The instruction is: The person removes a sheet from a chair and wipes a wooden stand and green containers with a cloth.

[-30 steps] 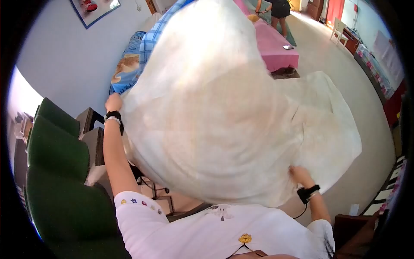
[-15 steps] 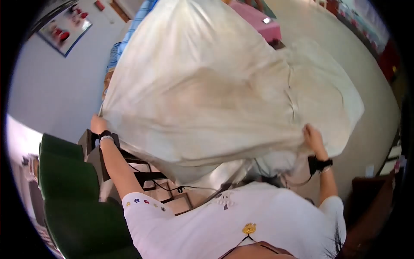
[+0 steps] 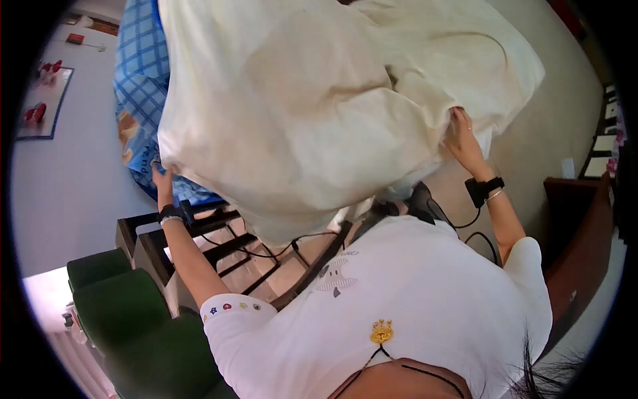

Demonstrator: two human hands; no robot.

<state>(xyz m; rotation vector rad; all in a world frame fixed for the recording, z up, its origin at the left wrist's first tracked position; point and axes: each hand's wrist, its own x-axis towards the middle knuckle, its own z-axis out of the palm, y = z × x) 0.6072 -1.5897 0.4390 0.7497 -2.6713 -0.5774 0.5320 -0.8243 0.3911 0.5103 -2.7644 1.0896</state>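
Cream sheet [image 3: 286,120] at 12 o'clock; left hand [image 3: 163,183] at 9, right hand [image 3: 463,141] at 2, both pinching cloth, wide apart, likely for even spread.

The cream sheet [image 3: 286,100] filled the space between the left hand [image 3: 163,179] and the right hand [image 3: 463,136], blocking a straight path across. Dark bars [image 3: 226,251] and green seats [image 3: 133,322] hemmed in the left forearm. Right of the right hand, open floor [image 3: 535,136] left room to pass, bounded by brown wooden furniture [image 3: 579,233].
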